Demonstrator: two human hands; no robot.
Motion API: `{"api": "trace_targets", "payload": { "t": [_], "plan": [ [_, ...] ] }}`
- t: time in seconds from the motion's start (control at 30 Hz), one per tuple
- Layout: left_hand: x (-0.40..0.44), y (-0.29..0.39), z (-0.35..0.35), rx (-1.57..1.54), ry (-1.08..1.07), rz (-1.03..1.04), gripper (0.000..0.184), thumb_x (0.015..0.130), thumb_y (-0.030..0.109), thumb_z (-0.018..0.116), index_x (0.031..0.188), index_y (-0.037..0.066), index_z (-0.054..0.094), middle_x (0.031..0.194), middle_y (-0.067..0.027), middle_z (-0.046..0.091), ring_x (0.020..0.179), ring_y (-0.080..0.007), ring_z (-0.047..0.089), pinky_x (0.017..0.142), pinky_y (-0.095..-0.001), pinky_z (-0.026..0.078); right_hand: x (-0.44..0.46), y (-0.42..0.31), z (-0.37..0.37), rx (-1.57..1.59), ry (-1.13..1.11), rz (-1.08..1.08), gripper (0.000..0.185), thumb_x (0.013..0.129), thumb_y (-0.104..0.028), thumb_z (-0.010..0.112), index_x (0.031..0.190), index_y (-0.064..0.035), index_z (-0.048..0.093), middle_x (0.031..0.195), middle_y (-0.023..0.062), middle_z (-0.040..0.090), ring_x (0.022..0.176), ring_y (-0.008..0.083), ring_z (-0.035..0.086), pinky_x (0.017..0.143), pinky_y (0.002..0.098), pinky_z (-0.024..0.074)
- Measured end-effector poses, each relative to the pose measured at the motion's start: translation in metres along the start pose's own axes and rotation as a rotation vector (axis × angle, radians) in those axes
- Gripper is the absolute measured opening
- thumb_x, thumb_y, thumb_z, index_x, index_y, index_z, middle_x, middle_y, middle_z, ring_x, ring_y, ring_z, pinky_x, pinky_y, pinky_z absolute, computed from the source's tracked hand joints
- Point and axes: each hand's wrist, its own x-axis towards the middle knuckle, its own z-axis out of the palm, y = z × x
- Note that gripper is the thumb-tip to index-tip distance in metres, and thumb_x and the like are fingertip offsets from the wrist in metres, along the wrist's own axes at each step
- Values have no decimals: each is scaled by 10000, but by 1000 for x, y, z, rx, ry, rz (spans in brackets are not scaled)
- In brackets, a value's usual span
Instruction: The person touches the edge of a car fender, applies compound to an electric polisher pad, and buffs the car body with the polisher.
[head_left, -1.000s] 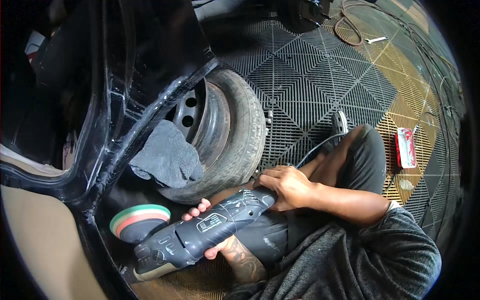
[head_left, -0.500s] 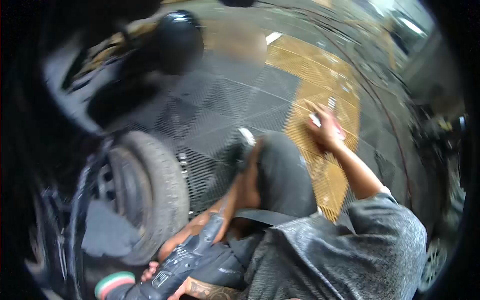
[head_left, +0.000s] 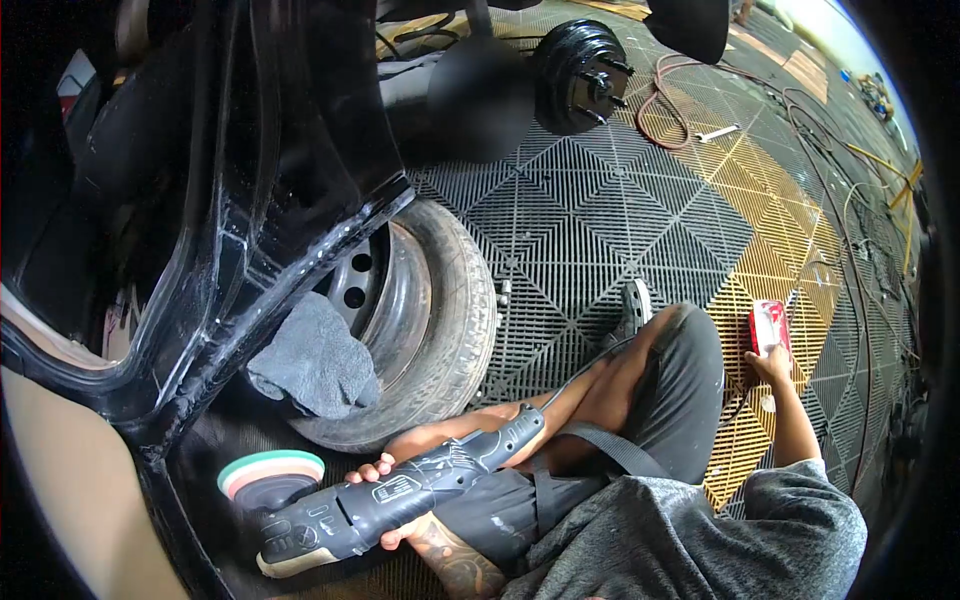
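My left hand (head_left: 372, 467) is wrapped round the body of a black power polisher (head_left: 400, 490), fingers above and thumb below. The polisher lies across my lap, its round pad (head_left: 270, 470) with green, white and pink layers at the lower left beside the black car frame. Out to the right, my right hand (head_left: 772, 364) reaches down to a red tray (head_left: 770, 322) with white and red smears inside. Its fingers are at the tray's near end, closed on that edge. A dark grey cloth (head_left: 318, 358) rests against the tyre.
A tyre on a steel wheel (head_left: 455, 310) lies beside the black car frame (head_left: 290, 275). A black wheel hub (head_left: 582, 78) is above. A wrench (head_left: 718, 132) and a coiled hose (head_left: 662, 110) lie on the gridded floor tiles (head_left: 650, 215).
My right hand has left the polisher's rear end and moved right to the red tray. My left hand still holds the polisher. The view swung right and came back.
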Motion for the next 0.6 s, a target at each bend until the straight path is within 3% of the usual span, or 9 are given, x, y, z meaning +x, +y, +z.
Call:
{"api": "trace_targets", "payload": {
  "t": [0.07, 0.2, 0.3, 0.4, 0.53, 0.6],
  "plan": [
    [0, 2, 1, 10, 2, -9, 1100, 656, 726, 812, 1368, 7, 380, 1176, -126, 490, 1102, -292, 515, 1059, -459, 378, -4, -4, -12, -10, -70, 2, 780, 703, -567, 818, 1158, 53, 683, 1264, 227, 614, 1218, 371, 577, 1052, 448, 456],
    [0, 1, 1, -3, 11, -3, 1104, 652, 729, 815, 1361, 7, 375, 1170, -126, 486, 1086, -284, 511, 1037, -450, 385, -9, 9, -9, -88, -52, -54, 649, 713, -508, 819, 1097, 8, 729, 1257, 227, 623, 1213, 367, 584, 1050, 443, 460],
    [0, 1, 0, -56, 3, 0, 1101, 652, 719, 822, 1357, 3, 373, 1170, -125, 484, 1086, -283, 509, 1034, -448, 387, -20, 16, 4, -39, 75, -202, 335, 722, -355, 776, 901, -72, 795, 1097, 248, 685, 1059, 380, 655, 960, 440, 522],
    [1, 2, 0, -64, 18, 9, 1090, 658, 704, 828, 1352, -2, 373, 1174, -120, 487, 1087, -282, 514, 1036, -445, 388, -24, 20, 10, 40, 3, -96, 301, 727, -319, 757, 893, -71, 795, 1039, 249, 698, 1002, 385, 672, 930, 448, 535],
    [0, 3, 0, -71, 25, 8, 1079, 662, 685, 838, 1350, -3, 370, 1175, -115, 491, 1088, -280, 522, 1035, -442, 391, -23, 33, 11, 21, 40, -239, 245, 721, -261, 746, 855, -57, 778, 962, 243, 710, 960, 357, 689, 885, 431, 548],
    [-1, 5, -1, -69, 45, -8, 1073, 663, 668, 848, 1349, -3, 368, 1175, -117, 498, 1092, -283, 529, 1037, -440, 393, -12, 37, 11, 139, 70, -213, 264, 708, -214, 756, 897, -31, 752, 1008, 245, 703, 963, 355, 683, 886, 421, 542]
  ]
}}
